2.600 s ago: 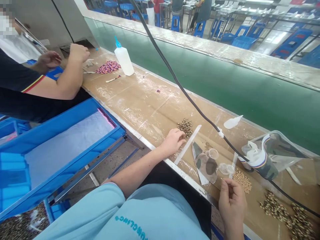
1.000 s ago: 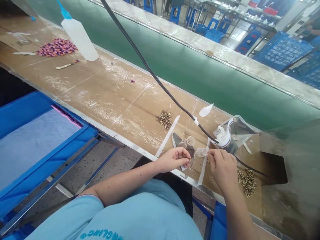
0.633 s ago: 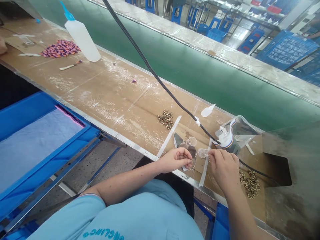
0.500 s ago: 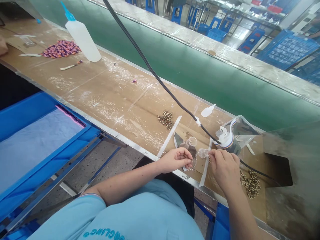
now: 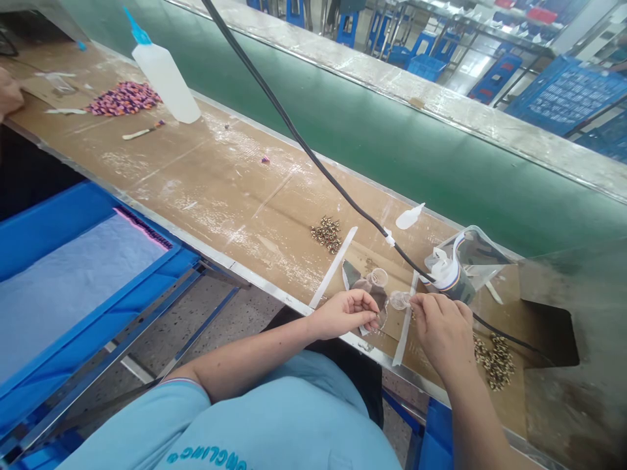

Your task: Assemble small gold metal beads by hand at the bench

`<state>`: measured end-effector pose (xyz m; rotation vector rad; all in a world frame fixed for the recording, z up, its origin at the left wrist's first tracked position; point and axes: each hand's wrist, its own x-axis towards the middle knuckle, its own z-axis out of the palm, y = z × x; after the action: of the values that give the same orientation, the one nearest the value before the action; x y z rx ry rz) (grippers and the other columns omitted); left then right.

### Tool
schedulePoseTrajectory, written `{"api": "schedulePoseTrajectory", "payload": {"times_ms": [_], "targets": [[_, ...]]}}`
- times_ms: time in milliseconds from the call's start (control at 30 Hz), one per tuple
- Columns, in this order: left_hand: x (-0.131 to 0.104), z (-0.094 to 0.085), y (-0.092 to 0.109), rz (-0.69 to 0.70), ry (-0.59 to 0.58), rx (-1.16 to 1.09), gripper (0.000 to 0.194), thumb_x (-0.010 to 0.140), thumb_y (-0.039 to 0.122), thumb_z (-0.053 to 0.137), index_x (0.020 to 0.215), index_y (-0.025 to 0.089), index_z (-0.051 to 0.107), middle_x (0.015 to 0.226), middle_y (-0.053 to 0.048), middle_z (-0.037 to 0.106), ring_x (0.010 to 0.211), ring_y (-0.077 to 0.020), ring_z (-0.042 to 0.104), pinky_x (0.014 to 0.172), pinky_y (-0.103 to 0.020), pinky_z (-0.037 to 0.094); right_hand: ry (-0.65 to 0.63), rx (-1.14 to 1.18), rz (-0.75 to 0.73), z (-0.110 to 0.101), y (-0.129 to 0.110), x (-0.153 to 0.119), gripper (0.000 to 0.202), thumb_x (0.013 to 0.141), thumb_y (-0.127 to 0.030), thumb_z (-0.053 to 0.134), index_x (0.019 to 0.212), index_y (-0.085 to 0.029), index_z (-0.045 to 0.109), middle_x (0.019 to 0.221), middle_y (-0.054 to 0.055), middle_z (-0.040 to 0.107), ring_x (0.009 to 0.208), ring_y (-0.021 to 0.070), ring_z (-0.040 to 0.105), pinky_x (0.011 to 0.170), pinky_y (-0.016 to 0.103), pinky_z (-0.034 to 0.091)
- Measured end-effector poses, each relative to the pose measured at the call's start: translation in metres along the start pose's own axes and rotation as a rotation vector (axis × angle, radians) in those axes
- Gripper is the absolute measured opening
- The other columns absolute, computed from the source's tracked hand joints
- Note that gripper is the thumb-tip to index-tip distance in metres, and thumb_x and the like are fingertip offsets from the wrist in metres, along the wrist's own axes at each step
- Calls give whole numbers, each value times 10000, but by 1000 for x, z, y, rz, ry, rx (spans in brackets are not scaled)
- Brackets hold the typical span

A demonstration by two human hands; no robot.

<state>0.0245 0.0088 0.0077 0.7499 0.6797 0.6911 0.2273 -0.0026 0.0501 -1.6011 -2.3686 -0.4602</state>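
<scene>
My left hand [image 5: 350, 312] is closed in a pinch above the front of the workbench. A tiny dark piece shows at its fingertips, too small to name. My right hand [image 5: 443, 333] is closed too, its fingertips at the edge of a small clear plastic cup [image 5: 400, 300] that looks tilted and gripped there. A round clear dish [image 5: 377, 278] stands just beyond my left hand on a torn grey-brown sheet [image 5: 353, 277]. Small brass-coloured metal parts lie in one pile [image 5: 327, 234] to the left and another pile [image 5: 494, 361] beside my right wrist.
A black cable [image 5: 313, 156] hangs across the bench to the right. Behind my right hand stands an opened plastic pouch [image 5: 453, 264]. Farther left are a white squeeze bottle [image 5: 169, 81], a heap of pink-purple pieces [image 5: 122, 99] and another person's hand [image 5: 8, 93]. A blue tray [image 5: 189, 261] sits below.
The whole view has shifted slightly. Both hands keep almost the same place and pinch. At the far left, more of the other person's hand has come into view.
</scene>
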Motion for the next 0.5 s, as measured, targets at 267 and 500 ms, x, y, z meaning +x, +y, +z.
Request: {"api": "schedulePoseTrajectory", "payload": {"times_ms": [267,500], "targets": [[1,-1,-1,3,0,2,400,633,443,754,788,134,553,651,-13,648,589,-95,598,631,-248,477,-21,6,6,-2,-1,3,296,948,-267,359,744,-196,562,704,36,620,658,162,491,732,315,285],[0,-1,-1,-1,2,12,418,624,461,754,789,132,557,651,-14,649,588,-93,596,634,-246,481,7,-14,-35,-3,-1,6,265,940,-245,393,736,-186,551,678,29,599,637,154,485,718,307,290]]}}
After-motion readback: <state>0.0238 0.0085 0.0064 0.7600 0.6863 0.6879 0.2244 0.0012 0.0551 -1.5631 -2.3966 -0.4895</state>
